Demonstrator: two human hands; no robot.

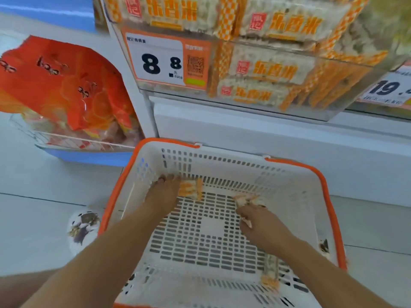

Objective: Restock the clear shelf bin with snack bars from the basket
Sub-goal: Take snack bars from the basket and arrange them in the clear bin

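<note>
Bars were nearly gone from the basket (329, 196): we could make out only 3, and the frame was blurred enough that we would not swear to that count. Our left hand (163, 192) sat in the far left corner with its fingers curled onto 1 snack bar (190, 189), so that grip was closed on it. Our right hand (262, 221) pinched a second bar (249, 200) near the middle of the floor grid. A third bar (270, 274) lay loose against the near right side, just beside our right forearm.

We judged the main risk to be that loose bar: it could be left behind when both hands lifted away, since neither hand was free for it. The slippery wrappers were another; a light pinch by the right hand might let its bar drop back through the lift. The clear shelf bin (329, 115) above already looked heavily stacked, with packets close to its front edge, so pushing more in carelessly could tip some out over that lip. The price tag (160, 61) on its front could also get knocked.
</note>
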